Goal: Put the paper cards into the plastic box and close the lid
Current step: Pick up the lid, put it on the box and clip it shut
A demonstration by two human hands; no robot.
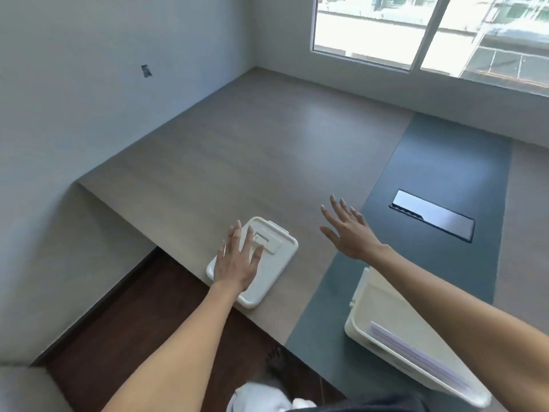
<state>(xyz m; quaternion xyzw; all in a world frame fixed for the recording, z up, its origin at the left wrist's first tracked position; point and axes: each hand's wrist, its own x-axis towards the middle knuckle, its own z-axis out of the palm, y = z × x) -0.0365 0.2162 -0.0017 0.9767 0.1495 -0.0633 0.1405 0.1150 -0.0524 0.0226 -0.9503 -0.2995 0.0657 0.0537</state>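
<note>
The left hand [237, 258] lies spread, fingers apart and palm down, over the white plastic lid [269, 267]. Its fingers reach across the lid's raised latch plate; it grips nothing, and whether the palm presses on the lid or hangs just above it is hard to tell from this angle. The lid lies flat on the worktop [237, 162], close to its near edge, one corner almost at that edge.

The right hand [347, 230] is held in the air, fingers fanned wide and palm down, empty. It hovers over the line where the worktop's wood-grain surface meets the dark green strip [439, 173], to the right of the lid and apart from it. Its forearm crosses over the plastic box [383, 319].

The box is white and open, and stands on the green strip at the near edge of the worktop, to the right of the lid. Inside it, paper cards [416, 350] stand on edge in a stack along the near side, pale with lilac edges.

Farther back on the green strip, a shiny rectangular metal flap [433, 215] is set into the surface. Beyond the far edge of the worktop is a window [416, 31], and a plain wall [89, 84] runs along the left edge.
</note>
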